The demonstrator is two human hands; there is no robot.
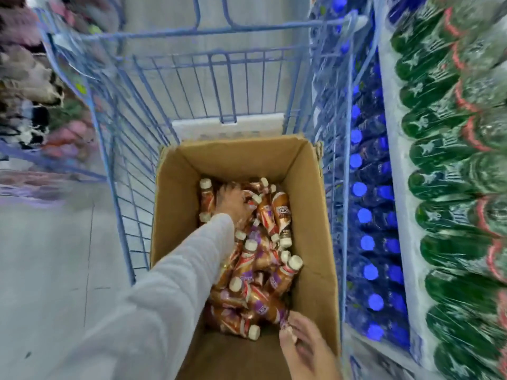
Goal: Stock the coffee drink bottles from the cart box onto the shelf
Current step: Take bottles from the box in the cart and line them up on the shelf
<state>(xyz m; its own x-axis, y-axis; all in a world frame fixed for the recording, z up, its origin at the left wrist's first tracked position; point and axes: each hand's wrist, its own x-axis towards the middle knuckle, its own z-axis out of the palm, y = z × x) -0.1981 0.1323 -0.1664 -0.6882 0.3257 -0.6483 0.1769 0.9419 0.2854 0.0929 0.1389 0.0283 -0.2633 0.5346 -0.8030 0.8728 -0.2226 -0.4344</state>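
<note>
Several brown and purple coffee drink bottles with cream caps lie jumbled in an open cardboard box inside the blue wire cart. My left hand, in a grey sleeve, reaches deep into the far end of the box, and its fingers curl over a coffee drink bottle there. At the near end of the pile my right hand pinches the end of another coffee drink bottle between thumb and fingers. The view is blurred by motion.
Shelves on the right hold rows of blue-capped bottles and green bottles, close to the cart's side. Grey floor lies to the left, with blurred goods beyond it.
</note>
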